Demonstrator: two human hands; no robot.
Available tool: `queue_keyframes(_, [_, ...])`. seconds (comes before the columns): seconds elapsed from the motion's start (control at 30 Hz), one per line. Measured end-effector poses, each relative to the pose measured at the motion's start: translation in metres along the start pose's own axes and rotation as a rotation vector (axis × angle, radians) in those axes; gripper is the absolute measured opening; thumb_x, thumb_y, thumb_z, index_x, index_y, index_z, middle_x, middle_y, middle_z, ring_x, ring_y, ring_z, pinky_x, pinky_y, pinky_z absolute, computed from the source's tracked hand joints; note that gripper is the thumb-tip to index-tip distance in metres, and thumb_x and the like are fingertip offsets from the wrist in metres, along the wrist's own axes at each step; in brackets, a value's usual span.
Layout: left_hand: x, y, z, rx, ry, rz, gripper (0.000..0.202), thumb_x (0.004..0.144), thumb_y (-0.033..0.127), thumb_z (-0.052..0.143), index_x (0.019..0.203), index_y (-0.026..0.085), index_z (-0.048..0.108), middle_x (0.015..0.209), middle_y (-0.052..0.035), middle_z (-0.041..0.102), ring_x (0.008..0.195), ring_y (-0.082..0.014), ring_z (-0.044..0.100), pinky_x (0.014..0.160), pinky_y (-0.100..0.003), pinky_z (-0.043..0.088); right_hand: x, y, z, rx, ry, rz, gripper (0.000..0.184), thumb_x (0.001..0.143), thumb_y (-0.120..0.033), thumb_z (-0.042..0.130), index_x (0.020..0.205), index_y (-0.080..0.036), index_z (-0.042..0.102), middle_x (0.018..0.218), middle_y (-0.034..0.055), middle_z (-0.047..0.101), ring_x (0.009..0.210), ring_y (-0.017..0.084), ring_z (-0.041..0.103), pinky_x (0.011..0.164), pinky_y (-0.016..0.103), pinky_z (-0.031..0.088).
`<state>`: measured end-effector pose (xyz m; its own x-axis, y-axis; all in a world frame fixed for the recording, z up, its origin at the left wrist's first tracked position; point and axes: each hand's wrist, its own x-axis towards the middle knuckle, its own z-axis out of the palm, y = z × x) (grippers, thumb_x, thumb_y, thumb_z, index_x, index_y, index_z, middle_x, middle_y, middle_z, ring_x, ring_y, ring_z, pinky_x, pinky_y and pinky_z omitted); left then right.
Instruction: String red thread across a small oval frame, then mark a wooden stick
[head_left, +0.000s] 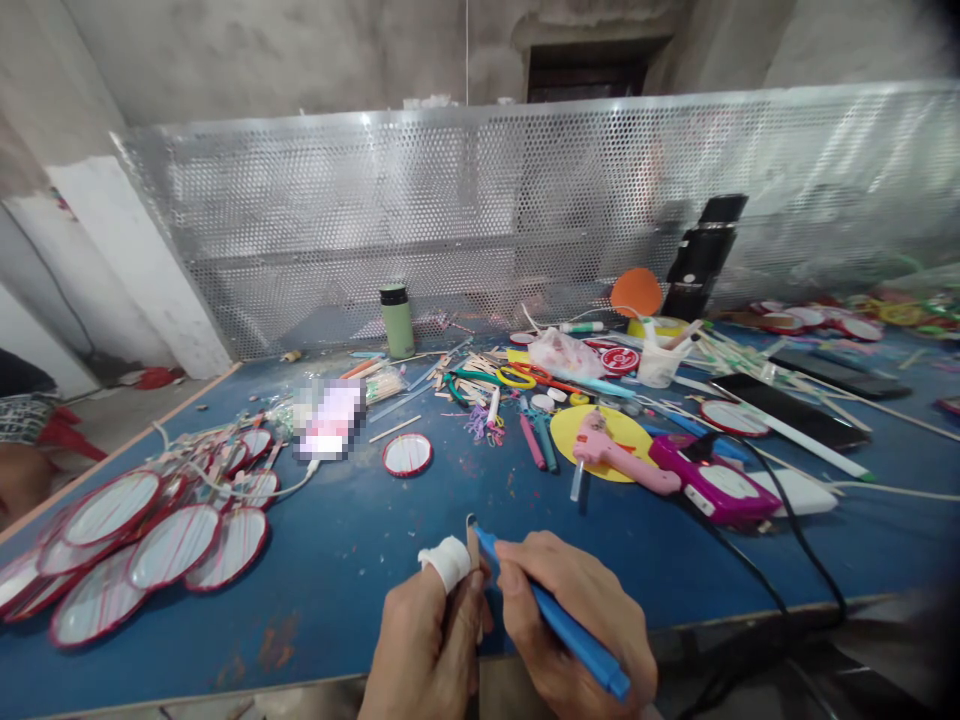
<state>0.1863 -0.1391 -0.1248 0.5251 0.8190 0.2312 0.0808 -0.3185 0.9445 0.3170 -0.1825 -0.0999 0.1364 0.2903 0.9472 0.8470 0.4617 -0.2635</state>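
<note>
Blue pen [576,637] is held slanted in the right hand [592,592], thumb and fingers pinched about its barrel, tip brought to the top end of a wooden stick [473,550]. Just left of the pen, that stick is pinched near upright by the left hand [424,640], one digit wrapped in white. Red-rimmed discs [174,545] are heaped farther left of the pen; a pink glue gun [611,447] is found beyond it, rightward. Lettering on a red round label [621,360] past the pen cannot be read.
</note>
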Motion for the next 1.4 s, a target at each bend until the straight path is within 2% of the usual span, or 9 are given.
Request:
queue_keyframes(0.07, [0.0001, 0.0003, 0.0, 0.018, 0.035, 0.007, 0.028, 0.099, 0.034, 0.05, 0.082, 0.016, 0.061, 0.057, 0.0047, 0.049, 0.046, -0.0077, 0.042, 0.045, -0.016, 0.033, -0.0002, 0.0, -0.0006, -0.007, 0.006, -0.004, 0.01, 0.091, -0.009, 0.06, 0.093, -0.016, 0.067, 0.071, -0.0006, 0.073, 0.064, 0.011, 0.07, 0.067, 0.02, 0.056])
queue_keyframes(0.23, [0.0001, 0.0024, 0.0008, -0.008, -0.002, -0.019, 0.029, 0.099, 0.036, 0.05, 0.081, 0.016, 0.059, 0.058, 0.0047, 0.048, 0.042, -0.007, 0.044, 0.043, -0.016, 0.033, 0.0009, -0.0001, -0.0021, -0.001, -0.004, 0.007, 0.01, 0.091, -0.009, 0.059, 0.093, -0.016, 0.066, 0.071, -0.0006, 0.072, 0.062, 0.01, 0.07, 0.064, 0.02, 0.056])
queue_keyframes(0.47, [-0.0009, 0.0072, 0.0043, -0.05, 0.06, -0.051, 0.027, 0.097, 0.037, 0.052, 0.083, 0.016, 0.062, 0.056, 0.0058, 0.046, 0.041, -0.0067, 0.042, 0.042, -0.015, 0.032, -0.0013, 0.0013, -0.0013, -0.017, -0.011, 0.007, 0.01, 0.093, -0.011, 0.058, 0.092, -0.017, 0.067, 0.07, -0.0002, 0.073, 0.063, 0.011, 0.07, 0.064, 0.021, 0.056])
queue_keyframes(0.63, [-0.0009, 0.0083, 0.004, -0.05, 0.051, -0.068, 0.033, 0.097, 0.039, 0.051, 0.073, 0.017, 0.056, 0.056, 0.0058, 0.045, 0.041, -0.0062, 0.042, 0.042, -0.015, 0.031, -0.0031, 0.0015, -0.0025, -0.057, 0.024, 0.009, 0.009, 0.091, -0.01, 0.061, 0.093, -0.016, 0.067, 0.072, -0.0001, 0.074, 0.067, 0.011, 0.072, 0.071, 0.021, 0.057])
queue_keyframes(0.87, [-0.0001, 0.0057, 0.0023, -0.041, 0.009, -0.041, 0.032, 0.099, 0.041, 0.05, 0.08, 0.017, 0.059, 0.058, 0.0048, 0.048, 0.043, -0.0071, 0.042, 0.043, -0.016, 0.032, -0.0024, 0.0015, -0.0017, -0.046, 0.022, 0.013, 0.01, 0.092, -0.011, 0.059, 0.092, -0.017, 0.067, 0.072, -0.0007, 0.074, 0.067, 0.011, 0.072, 0.07, 0.021, 0.056])
queue_keyframes(0.97, [0.0006, 0.0045, 0.0019, -0.055, 0.028, -0.046, 0.03, 0.098, 0.04, 0.051, 0.084, 0.017, 0.061, 0.058, 0.0048, 0.048, 0.042, -0.007, 0.042, 0.042, -0.016, 0.032, -0.0018, 0.0012, -0.001, -0.018, 0.007, 0.007, 0.01, 0.092, -0.01, 0.059, 0.093, -0.017, 0.066, 0.072, -0.0007, 0.073, 0.064, 0.01, 0.07, 0.067, 0.02, 0.056])
queue_keyframes(1.07, [0.0007, 0.0042, 0.0015, -0.054, -0.006, -0.038, 0.031, 0.098, 0.04, 0.051, 0.079, 0.017, 0.059, 0.057, 0.0048, 0.048, 0.042, -0.0072, 0.044, 0.042, -0.015, 0.033, -0.0014, 0.0007, -0.0012, -0.02, -0.002, 0.011, 0.01, 0.092, -0.01, 0.059, 0.092, -0.016, 0.066, 0.072, -0.0003, 0.073, 0.065, 0.011, 0.071, 0.067, 0.021, 0.056])
queue_keyframes(1.23, [-0.0008, 0.0071, 0.004, -0.064, 0.066, -0.055, 0.033, 0.097, 0.039, 0.053, 0.073, 0.017, 0.056, 0.056, 0.0056, 0.046, 0.041, -0.0062, 0.041, 0.042, -0.015, 0.03, -0.003, 0.0012, -0.0018, -0.059, 0.022, 0.013, 0.009, 0.091, -0.01, 0.06, 0.091, -0.017, 0.067, 0.072, -0.0001, 0.074, 0.066, 0.012, 0.072, 0.069, 0.022, 0.057])
queue_keyframes(1.4, [-0.001, 0.0083, 0.0048, -0.065, 0.072, -0.063, 0.032, 0.097, 0.04, 0.053, 0.075, 0.017, 0.058, 0.056, 0.0058, 0.046, 0.041, -0.0063, 0.041, 0.041, -0.015, 0.03, -0.0042, 0.0023, -0.0005, -0.057, 0.026, -0.009, 0.009, 0.09, -0.009, 0.061, 0.093, -0.016, 0.067, 0.071, 0.0, 0.073, 0.065, 0.012, 0.072, 0.068, 0.022, 0.057])
